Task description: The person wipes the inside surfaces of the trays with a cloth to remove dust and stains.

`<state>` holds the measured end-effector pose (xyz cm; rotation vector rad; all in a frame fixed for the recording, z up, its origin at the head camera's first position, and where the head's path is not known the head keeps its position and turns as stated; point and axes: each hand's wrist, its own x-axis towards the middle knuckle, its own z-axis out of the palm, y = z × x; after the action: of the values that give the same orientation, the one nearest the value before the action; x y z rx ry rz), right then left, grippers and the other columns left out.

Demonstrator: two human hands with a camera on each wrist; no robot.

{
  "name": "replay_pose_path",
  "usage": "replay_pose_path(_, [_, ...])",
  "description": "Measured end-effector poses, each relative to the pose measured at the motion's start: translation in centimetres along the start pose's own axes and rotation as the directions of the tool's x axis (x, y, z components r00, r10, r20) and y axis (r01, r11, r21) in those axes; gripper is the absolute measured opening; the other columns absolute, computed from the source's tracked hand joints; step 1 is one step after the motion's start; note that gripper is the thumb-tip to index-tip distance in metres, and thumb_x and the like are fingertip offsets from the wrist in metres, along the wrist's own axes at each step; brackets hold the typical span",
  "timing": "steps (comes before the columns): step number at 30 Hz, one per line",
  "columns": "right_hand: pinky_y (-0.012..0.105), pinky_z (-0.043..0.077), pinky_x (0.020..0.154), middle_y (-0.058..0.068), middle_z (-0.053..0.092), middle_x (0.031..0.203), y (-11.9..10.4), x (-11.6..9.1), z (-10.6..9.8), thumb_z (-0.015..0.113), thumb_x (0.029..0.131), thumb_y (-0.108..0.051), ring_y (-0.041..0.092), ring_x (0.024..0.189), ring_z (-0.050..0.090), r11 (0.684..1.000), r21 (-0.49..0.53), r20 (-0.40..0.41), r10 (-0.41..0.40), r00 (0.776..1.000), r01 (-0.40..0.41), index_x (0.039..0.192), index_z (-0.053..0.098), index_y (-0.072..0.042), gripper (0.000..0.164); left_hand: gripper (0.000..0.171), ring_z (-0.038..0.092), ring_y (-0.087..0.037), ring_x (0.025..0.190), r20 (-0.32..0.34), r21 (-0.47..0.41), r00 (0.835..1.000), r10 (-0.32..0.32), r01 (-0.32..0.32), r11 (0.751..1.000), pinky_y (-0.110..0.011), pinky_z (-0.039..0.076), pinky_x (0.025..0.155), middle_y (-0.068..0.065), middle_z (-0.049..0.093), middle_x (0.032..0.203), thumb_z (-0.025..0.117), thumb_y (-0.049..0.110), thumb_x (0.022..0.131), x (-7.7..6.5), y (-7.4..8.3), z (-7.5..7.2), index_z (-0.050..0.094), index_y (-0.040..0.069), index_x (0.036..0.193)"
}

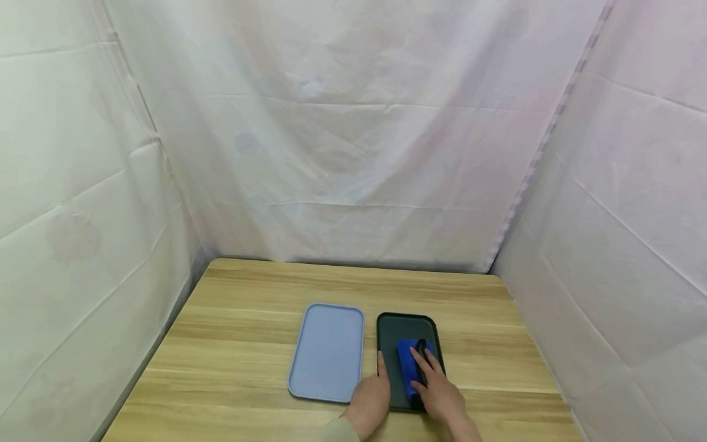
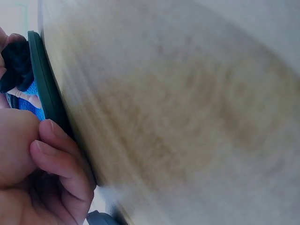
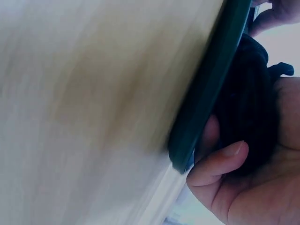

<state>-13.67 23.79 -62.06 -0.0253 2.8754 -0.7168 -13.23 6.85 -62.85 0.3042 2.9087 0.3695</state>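
Observation:
A dark green tray (image 1: 390,344) lies on the wooden table, holding a blue cloth (image 1: 407,362) with a black, soft-looking item (image 1: 421,345) on top. My left hand (image 1: 371,394) is at the tray's near left side, one finger stretched along the rim. In the left wrist view, other fingers (image 2: 63,161) curl against the tray's outer wall (image 2: 49,89). My right hand (image 1: 439,390) lies over the cloth in the head view, fingers spread across it. The right wrist view shows its fingers curling round the black item (image 3: 248,108), which it grips. The palm covers part of that item.
Just left of the dark tray, a light blue tray (image 1: 328,353) lies flat on the wooden table (image 1: 232,344), with a narrow strip of table between the two. White sheets (image 1: 342,153) hang behind the table and along both sides.

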Motion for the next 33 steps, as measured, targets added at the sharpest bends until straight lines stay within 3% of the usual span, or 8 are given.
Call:
replay_pose_path(2, [0.037,0.047,0.055,0.012,0.027,0.159,0.3,0.0,-0.3,0.065,0.092,-0.031,0.042,0.118,0.058,1.0,0.009,0.009,-0.015,1.0,0.015,0.15,0.03,-0.042,0.069,0.077,0.05,-0.013,0.043,0.002,-0.008,1.0,-0.003,0.003,1.0,-0.029,0.045,0.043,-0.005,0.054,0.053,0.067,0.013,0.089,0.0,0.0,0.0,0.024,0.003,0.152])
replay_pose_path(5, [0.047,0.052,0.069,0.011,0.027,0.159,0.6,-0.1,-0.7,0.065,0.092,-0.031,0.042,0.12,0.056,1.0,0.005,0.029,-0.022,0.999,0.022,0.15,0.03,-0.042,0.069,0.078,0.052,-0.014,0.046,-0.003,-0.008,1.0,-0.006,0.006,1.0,-0.029,0.046,0.044,-0.005,0.056,0.056,0.067,0.012,0.088,0.0,0.0,0.0,0.024,0.003,0.153])
replay_pose_path(9, [0.061,0.048,0.081,0.009,0.026,0.159,0.9,-0.1,-0.9,0.065,0.092,-0.032,0.042,0.123,0.054,1.0,0.013,0.054,-0.018,0.998,0.017,0.15,0.03,-0.042,0.069,0.08,0.055,-0.015,0.049,-0.02,0.012,1.0,-0.008,0.008,1.0,-0.029,0.048,0.047,-0.007,0.059,0.06,0.068,0.013,0.087,0.0,0.1,-0.1,0.024,0.002,0.152])
replay_pose_path(16, [0.06,0.048,0.082,0.01,0.026,0.159,1.0,0.1,-1.0,0.065,0.092,-0.031,0.042,0.125,0.052,0.999,0.008,0.066,-0.038,0.997,0.038,0.15,0.03,-0.041,0.069,0.081,0.052,-0.015,0.043,-0.019,-0.011,0.999,-0.029,0.028,1.0,-0.03,0.046,0.044,-0.005,0.054,0.052,0.067,0.013,0.088,-0.1,0.1,-0.2,0.021,0.001,0.153])
replay_pose_path(27, [0.058,0.049,0.082,0.01,0.027,0.159,1.6,0.9,-1.6,0.067,0.09,-0.027,0.045,0.127,0.049,0.997,0.029,0.117,-0.07,0.991,0.067,0.149,0.031,-0.043,0.071,0.082,0.056,-0.016,0.049,-0.021,0.011,0.999,-0.033,0.034,0.999,-0.03,0.049,0.048,-0.007,0.06,0.06,0.069,0.011,0.085,0.1,0.1,0.0,0.023,-0.001,0.152])
replay_pose_path(33, [0.065,0.043,0.09,0.01,0.026,0.159,1.7,1.5,-2.3,0.067,0.09,-0.025,0.046,0.131,0.044,0.996,0.05,0.151,-0.081,0.985,0.075,0.148,0.034,-0.042,0.069,0.082,0.055,-0.016,0.047,0.008,0.018,0.999,-0.032,0.032,0.999,-0.03,0.048,0.046,-0.007,0.058,0.057,0.069,0.011,0.086,0.1,0.1,-0.1,0.022,-0.001,0.152])
